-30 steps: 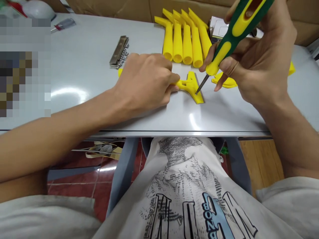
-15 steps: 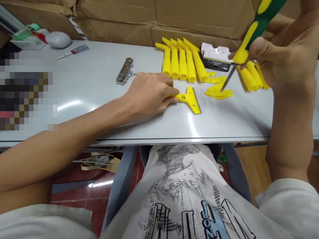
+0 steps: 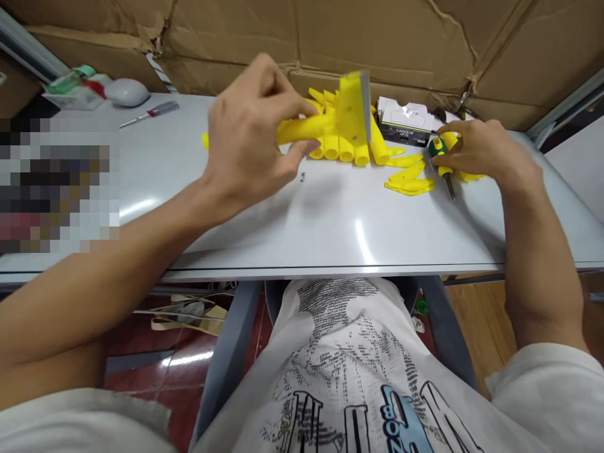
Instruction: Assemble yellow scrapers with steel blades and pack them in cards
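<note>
My left hand [image 3: 250, 126] is raised over the table, its fingers wrapped round the handle of a yellow plastic scraper [image 3: 348, 116]. The scraper's head points right, with a grey metal blade along its edge. At the right, my right hand [image 3: 495, 151] is low over the table, its fingers closed on a green and yellow screwdriver [image 3: 438, 148] whose shaft points down towards me. Small yellow flat pieces [image 3: 409, 186] lie just left of it. Several yellow scraper handles [image 3: 346, 151] stand in a row behind the raised scraper, partly hidden by it.
A white and black box [image 3: 403, 123] stands behind the yellow pieces. Small screws [image 3: 302, 177] lie on the white table [image 3: 321, 239]. Farther left are a second screwdriver [image 3: 153, 112] and a white mouse [image 3: 126, 92]. Cardboard [image 3: 377, 38] lines the back.
My left hand has lifted the scraper off the table, up and to the left. My right hand has come down to the table with the screwdriver, which was held high before.
</note>
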Motion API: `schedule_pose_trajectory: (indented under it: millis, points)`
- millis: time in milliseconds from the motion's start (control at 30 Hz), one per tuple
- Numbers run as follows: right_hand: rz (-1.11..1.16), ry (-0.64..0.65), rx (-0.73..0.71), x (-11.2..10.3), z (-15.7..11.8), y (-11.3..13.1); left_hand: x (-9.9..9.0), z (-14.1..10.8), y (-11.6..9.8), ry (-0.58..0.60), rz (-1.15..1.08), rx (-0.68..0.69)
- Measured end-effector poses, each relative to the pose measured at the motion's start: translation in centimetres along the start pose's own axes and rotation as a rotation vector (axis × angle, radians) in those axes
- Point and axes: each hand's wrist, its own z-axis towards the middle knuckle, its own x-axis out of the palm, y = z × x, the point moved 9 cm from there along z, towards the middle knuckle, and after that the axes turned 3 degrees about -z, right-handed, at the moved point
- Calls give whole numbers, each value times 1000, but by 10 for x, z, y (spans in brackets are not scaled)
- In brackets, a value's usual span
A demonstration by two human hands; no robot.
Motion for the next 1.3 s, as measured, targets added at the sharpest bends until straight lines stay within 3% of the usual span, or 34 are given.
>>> schedule_pose_trajectory:
  millis: [100, 167, 267, 367, 433, 533, 633, 833, 1000, 1067, 1167, 1233, 1300]
  points:
    - [-94, -191, 40, -19, -8, 23, -16, 5, 15, -147, -44, -118]
    - [-27, -292, -175, -21, -17, 70, -21, 9, 23, -159, -69, -203]
    - [-26, -211, -555, 10, -35, 150, -21, 13, 34, -86, -49, -337]
    - [-232, -164, -850, 47, -54, 219, -18, 14, 48, -17, 20, -462]
    - [-363, -148, -1013, 66, -62, 254, -15, 14, 55, -19, 39, -485]
    - [-452, -117, -1106, 81, -65, 279, -10, 14, 60, -63, -3, -443]
    - [-444, -155, -1124, 84, -66, 281, -10, 13, 59, -83, -26, -412]
    - [-462, -354, -1229, 83, -74, 269, -2, 17, 54, 38, 36, -450]
    - [-400, -559, -1229, 56, -89, 249, 10, 17, 67, 13, -29, -351]
    - [-256, -670, -1171, 30, -94, 229, 13, 14, 63, 11, -60, -275]
    - [130, -804, -1007, -15, -87, 183, 19, 5, 38, 99, 0, -155]
    - [432, -805, -847, -33, -70, 149, 25, -3, 14, 176, 72, -62]
    - [654, -741, -671, -36, -53, 124, 30, -10, -7, 190, 115, 37]
